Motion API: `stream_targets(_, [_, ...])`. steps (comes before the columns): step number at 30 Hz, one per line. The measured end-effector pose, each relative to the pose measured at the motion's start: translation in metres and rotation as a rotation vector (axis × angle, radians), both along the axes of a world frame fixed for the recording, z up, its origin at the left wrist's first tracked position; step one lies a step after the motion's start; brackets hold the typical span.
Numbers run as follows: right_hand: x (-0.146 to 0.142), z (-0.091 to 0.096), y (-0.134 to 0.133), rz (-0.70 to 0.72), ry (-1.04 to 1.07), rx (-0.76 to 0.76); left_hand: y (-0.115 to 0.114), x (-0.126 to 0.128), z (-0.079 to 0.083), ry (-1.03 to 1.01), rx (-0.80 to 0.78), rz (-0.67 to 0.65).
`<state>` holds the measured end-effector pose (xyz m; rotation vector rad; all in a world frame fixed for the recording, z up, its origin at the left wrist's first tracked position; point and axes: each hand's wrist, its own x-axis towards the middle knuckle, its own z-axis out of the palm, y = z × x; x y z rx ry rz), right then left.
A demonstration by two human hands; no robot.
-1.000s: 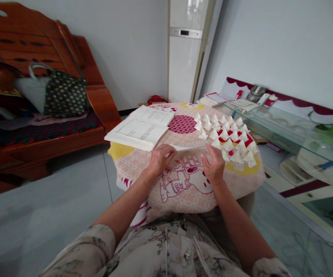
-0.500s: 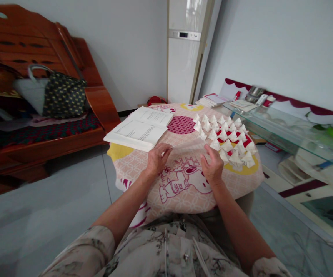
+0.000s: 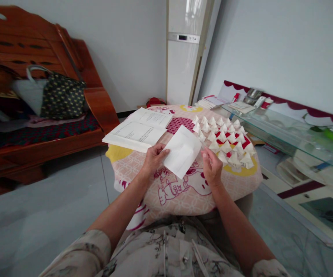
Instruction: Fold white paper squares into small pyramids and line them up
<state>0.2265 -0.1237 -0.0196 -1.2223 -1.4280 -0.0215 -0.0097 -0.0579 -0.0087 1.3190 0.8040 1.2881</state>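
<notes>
A square white sheet of paper [image 3: 183,151] is held up over the table, turned with one corner towards me. My left hand [image 3: 154,157] pinches it by its left corner, thumb on top. Just beside the paper's right corner is my right hand [image 3: 212,165], fingers curled and thumb against them; I make out nothing in it. Left of the sheet lies an open book [image 3: 139,130] with printed pages. Several small folded paper pyramids [image 3: 226,146] stand in rows on the right of the table.
A pink patterned cloth [image 3: 152,196] covers the table. Papers [image 3: 209,102] are stacked at its far edge. A glass shelf [image 3: 287,132] runs along the right, holding small items. On the left, a wooden bench [image 3: 100,111] bears a dotted bag [image 3: 62,96].
The sheet has turned from nearly edge-on to showing its broad face, one corner now pointing down towards me. My left hand keeps its hold, and both hands have barely shifted.
</notes>
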Motion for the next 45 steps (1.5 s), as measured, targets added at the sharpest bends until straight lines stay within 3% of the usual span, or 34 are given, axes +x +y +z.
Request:
stream_targets(6, [0.003,-0.006,0.005,0.057,0.167,-0.124,0.000,0.000,-0.004,0.029,-0.068,-0.096])
stream_targets(10, [0.006,-0.013,0.009,0.092,0.233,-0.144,0.002,0.000,-0.008,0.132,-0.021,-0.075])
stream_targets(17, [0.010,-0.022,0.012,0.064,0.223,-0.155,0.002,-0.001,-0.012,0.204,0.033,-0.059])
stream_targets(26, [0.009,-0.017,0.011,-0.015,0.184,-0.336,0.003,-0.001,-0.012,0.196,0.034,-0.066])
stream_targets(39, [0.007,-0.019,0.010,-0.066,0.024,-0.269,0.002,-0.001,-0.009,0.178,0.017,-0.059])
stream_targets(45, [0.006,-0.019,0.009,-0.098,-0.069,-0.159,0.001,0.000,-0.009,0.161,0.000,-0.070])
